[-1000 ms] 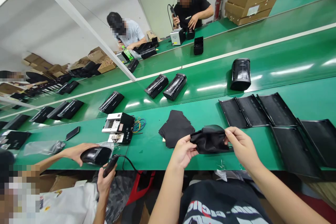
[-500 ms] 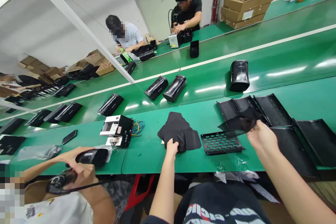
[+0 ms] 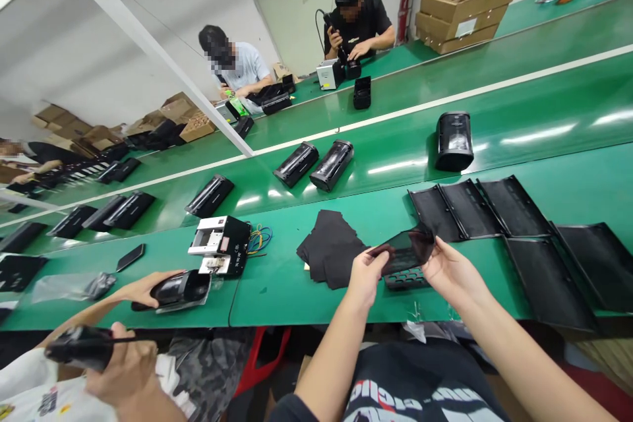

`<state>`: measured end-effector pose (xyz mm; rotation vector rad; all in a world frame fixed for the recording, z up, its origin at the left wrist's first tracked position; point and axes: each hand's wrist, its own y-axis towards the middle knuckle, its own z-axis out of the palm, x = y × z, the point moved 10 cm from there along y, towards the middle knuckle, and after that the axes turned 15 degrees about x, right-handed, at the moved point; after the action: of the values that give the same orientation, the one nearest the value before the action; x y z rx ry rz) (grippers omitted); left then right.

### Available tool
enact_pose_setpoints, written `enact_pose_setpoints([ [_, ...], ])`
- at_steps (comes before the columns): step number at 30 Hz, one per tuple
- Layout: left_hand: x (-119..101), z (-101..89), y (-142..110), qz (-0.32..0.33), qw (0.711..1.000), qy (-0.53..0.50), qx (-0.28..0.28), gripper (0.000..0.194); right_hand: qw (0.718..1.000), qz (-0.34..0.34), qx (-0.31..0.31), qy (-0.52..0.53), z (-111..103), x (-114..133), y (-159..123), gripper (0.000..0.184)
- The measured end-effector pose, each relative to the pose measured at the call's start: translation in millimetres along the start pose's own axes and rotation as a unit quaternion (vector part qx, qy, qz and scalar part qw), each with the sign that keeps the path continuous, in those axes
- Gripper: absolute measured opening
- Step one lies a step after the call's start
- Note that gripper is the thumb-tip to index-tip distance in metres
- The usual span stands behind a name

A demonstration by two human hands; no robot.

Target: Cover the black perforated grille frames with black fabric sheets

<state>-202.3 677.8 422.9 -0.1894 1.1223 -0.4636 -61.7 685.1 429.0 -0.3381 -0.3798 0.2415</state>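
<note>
Sheet of thin black fabric (image 3: 406,252), pinched by left hand (image 3: 366,273) and right hand (image 3: 451,268), stretches sideways above perforated black plastic panel (image 3: 406,279) between them.

Near centre right, the thin sheet (image 3: 406,249) is sheer black, above a black panel (image 3: 406,279) patterned with slots; the fanned sheets (image 3: 330,247) at the centre are plain black. The table (image 3: 279,298) is green, like the belt (image 3: 519,105) above it, which a white stripe (image 3: 420,107) crosses. Cartons (image 3: 457,28) at upper right are brown; cloth (image 3: 215,353) at lower left is grey camouflage.
</note>
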Motion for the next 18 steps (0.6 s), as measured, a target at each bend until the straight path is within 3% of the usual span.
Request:
enact_pose_setpoints([
  [4,-1.7,-4.7,-10.1,0.002,0.992,-0.111,-0.057,0.038,0.997,0.046,0.059,-0.011,5.6,-5.8,-7.0,0.025],
  [7,-17.3,-10.2,-19.4,0.011,0.995,-0.09,-0.051,0.033,0.99,0.091,0.072,-0.084,-0.9,-1.8,-13.1,0.036],
  [11,-26.1,-17.2,-26.5,0.011,0.996,-0.072,-0.054,0.033,0.968,0.109,0.082,-0.21,-5.5,8.2,-13.9,0.025],
  [18,-29.5,-11.0,-27.9,0.002,0.997,-0.068,-0.027,0.036,0.951,0.119,0.084,-0.273,-0.8,17.4,-12.2,0.022],
])
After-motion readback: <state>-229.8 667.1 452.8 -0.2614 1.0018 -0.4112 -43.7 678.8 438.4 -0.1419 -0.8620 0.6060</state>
